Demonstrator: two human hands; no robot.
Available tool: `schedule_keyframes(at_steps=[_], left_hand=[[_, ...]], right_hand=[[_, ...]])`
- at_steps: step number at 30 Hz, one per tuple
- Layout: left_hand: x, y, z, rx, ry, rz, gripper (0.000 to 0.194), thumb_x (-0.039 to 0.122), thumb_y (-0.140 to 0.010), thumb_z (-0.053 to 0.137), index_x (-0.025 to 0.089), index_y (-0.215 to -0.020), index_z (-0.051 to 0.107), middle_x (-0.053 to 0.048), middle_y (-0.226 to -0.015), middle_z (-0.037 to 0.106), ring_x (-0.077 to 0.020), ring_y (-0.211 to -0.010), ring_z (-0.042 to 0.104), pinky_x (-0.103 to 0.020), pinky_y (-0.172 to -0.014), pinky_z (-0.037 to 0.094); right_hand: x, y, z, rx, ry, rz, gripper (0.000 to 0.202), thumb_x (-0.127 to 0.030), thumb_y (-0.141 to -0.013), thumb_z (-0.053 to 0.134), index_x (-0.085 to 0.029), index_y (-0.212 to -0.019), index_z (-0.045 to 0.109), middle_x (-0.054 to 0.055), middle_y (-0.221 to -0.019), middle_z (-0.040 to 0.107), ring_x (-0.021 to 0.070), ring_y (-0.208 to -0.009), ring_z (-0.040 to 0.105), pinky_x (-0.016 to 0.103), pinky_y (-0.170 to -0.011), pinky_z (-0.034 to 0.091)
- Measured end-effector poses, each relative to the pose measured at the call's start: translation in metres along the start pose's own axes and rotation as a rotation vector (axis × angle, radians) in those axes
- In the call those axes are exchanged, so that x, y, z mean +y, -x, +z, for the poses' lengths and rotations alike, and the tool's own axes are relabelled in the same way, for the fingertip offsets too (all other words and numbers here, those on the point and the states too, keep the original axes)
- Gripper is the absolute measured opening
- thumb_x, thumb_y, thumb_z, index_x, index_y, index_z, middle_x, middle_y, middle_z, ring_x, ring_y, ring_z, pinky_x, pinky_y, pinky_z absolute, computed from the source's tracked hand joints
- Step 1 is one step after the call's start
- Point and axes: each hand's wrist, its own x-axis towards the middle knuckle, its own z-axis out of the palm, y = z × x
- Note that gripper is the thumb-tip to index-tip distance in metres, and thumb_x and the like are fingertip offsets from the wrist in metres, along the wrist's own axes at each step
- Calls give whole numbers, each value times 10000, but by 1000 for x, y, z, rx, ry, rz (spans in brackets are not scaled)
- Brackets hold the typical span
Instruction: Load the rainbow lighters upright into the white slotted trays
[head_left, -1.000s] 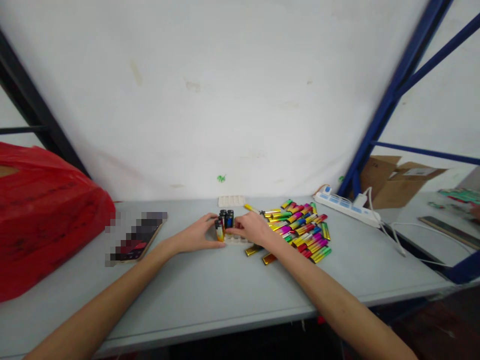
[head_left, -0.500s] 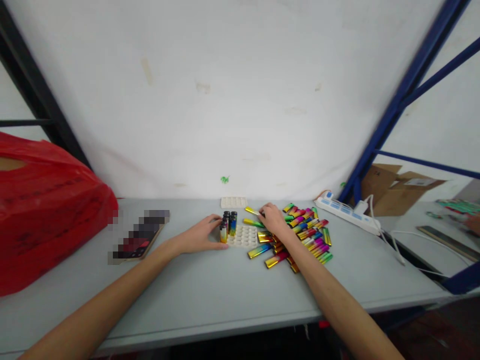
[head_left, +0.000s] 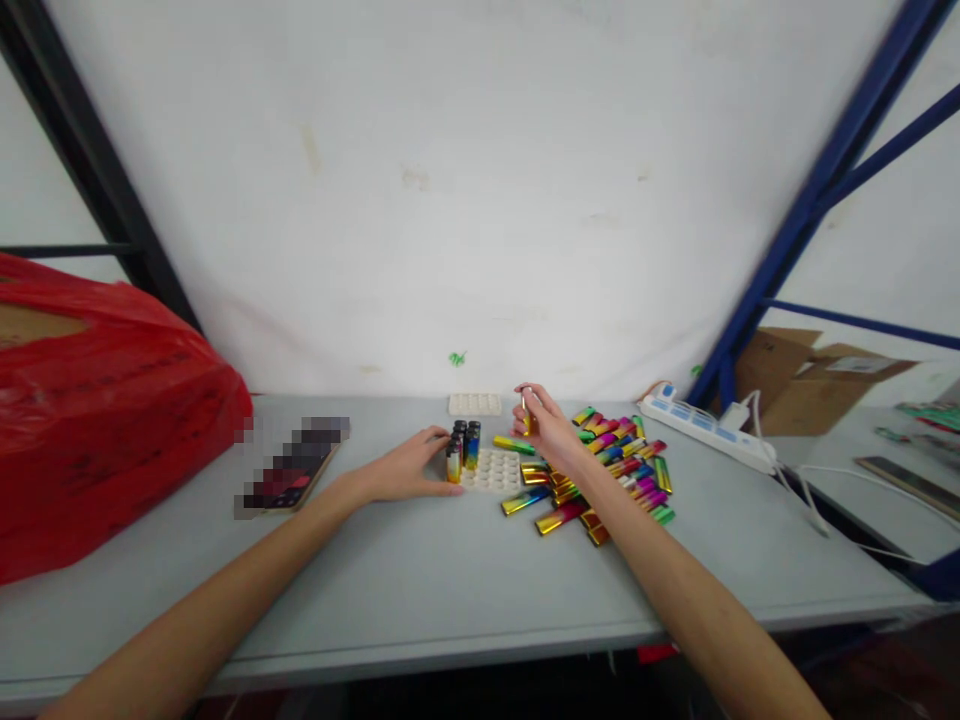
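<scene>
Several shiny coloured lighters [head_left: 472, 446] stand upright at the left end of a white tray with round holes [head_left: 501, 470]. My left hand [head_left: 411, 464] rests at the left of the tray, thumb and fingers spread around the standing lighters, with its fingers apart. Raised above the table, my right hand [head_left: 546, 425] pinches a gold lighter [head_left: 527, 416], held upright. Beneath and beside my right wrist lies a loose pile of multicoloured lighters [head_left: 555, 517], and a green and yellow one [head_left: 513, 443] lies just behind the tray.
A second white tray [head_left: 475, 404] lies against the wall. On the left are a phone [head_left: 300, 475] and a big red plastic bag [head_left: 120, 420]. A white power strip [head_left: 705, 432] with cables and a cardboard box [head_left: 802, 385] stand on the right.
My right hand has lifted the gold lighter off the table and turned it upright. My left hand has stayed beside the tray. The whole view has shifted slightly.
</scene>
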Motion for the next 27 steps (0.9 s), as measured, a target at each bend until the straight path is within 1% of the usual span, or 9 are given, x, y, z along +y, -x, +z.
schedule_keyframes(at_steps=[2, 4, 7, 9, 11, 18, 20, 23, 27], left_hand=[[0, 0, 0, 4, 1, 2, 828, 712, -802, 803, 180, -1414, 637, -171, -1490, 588, -392, -1399, 562, -492, -1230, 441], [1, 0, -1, 6, 5, 6, 823, 700, -808, 802, 176, -1418, 633, -173, -1495, 583, -390, -1394, 565, -496, -1235, 436], [1, 0, -1, 8, 9, -8, 827, 687, -803, 808, 169, -1423, 630, -173, -1502, 578, -393, -1404, 558, -498, -1245, 426], [1, 0, -1, 5, 8, -18, 834, 692, -796, 810, 171, -1422, 631, -171, -1502, 578, -397, -1413, 549, -499, -1250, 419], [2, -1, -1, 1, 6, -20, 835, 699, -796, 807, 170, -1419, 631, -172, -1501, 578, -400, -1416, 544, -500, -1251, 419], [2, -1, -2, 3, 0, 5, 807, 693, -814, 803, 200, -1429, 625, -153, -1498, 586, -391, -1403, 552, -502, -1246, 426], [1, -1, -1, 10, 9, 11, 806, 693, -812, 805, 206, -1429, 625, -151, -1492, 592, -390, -1397, 556, -506, -1242, 428], [2, -1, -2, 6, 10, 6, 806, 685, -812, 808, 193, -1424, 625, -160, -1489, 592, -389, -1393, 558, -512, -1239, 430], [3, -1, -2, -13, 1, -3, 814, 653, -827, 810, 177, -1452, 597, -169, -1505, 573, -381, -1408, 546, -504, -1248, 414]], right_hand=[[0, 4, 8, -70, 92, 28, 565, -714, -789, 789, -301, -1096, 555, -121, -655, 452, 72, -488, 346, 201, -512, 385], [4, 6, 12, -86, 247, 34, 549, -765, -833, 697, -287, -1057, 546, -125, -615, 378, 81, -470, 258, 196, -461, 256], [12, 6, 15, -10, 583, -112, 535, -768, -905, 571, -237, -840, 547, -87, -590, 369, 106, -524, 318, 237, -505, 247], [17, 7, 16, 46, 806, -252, 566, -725, -937, 536, -223, -681, 480, -58, -591, 382, 117, -583, 361, 263, -555, 256], [19, 8, 17, 67, 941, -316, 578, -674, -951, 526, -224, -608, 407, -51, -583, 356, 118, -602, 352, 279, -577, 238], [21, 11, 21, 132, 1036, -343, 381, -389, -897, 532, -233, -592, 366, -60, -564, 347, 114, -578, 352, 274, -584, 237], [20, 12, 23, 121, 1049, -357, 376, -401, -918, 525, -233, -613, 384, -59, -570, 375, 119, -588, 367, 269, -592, 248], [16, 16, 26, 79, 1055, -384, 430, -509, -979, 500, -232, -662, 414, -58, -588, 413, 122, -602, 364, 265, -605, 258], [12, 20, 29, 49, 1109, -388, 484, -554, -988, 501, -233, -642, 395, -61, -560, 377, 120, -576, 319, 278, -599, 231]])
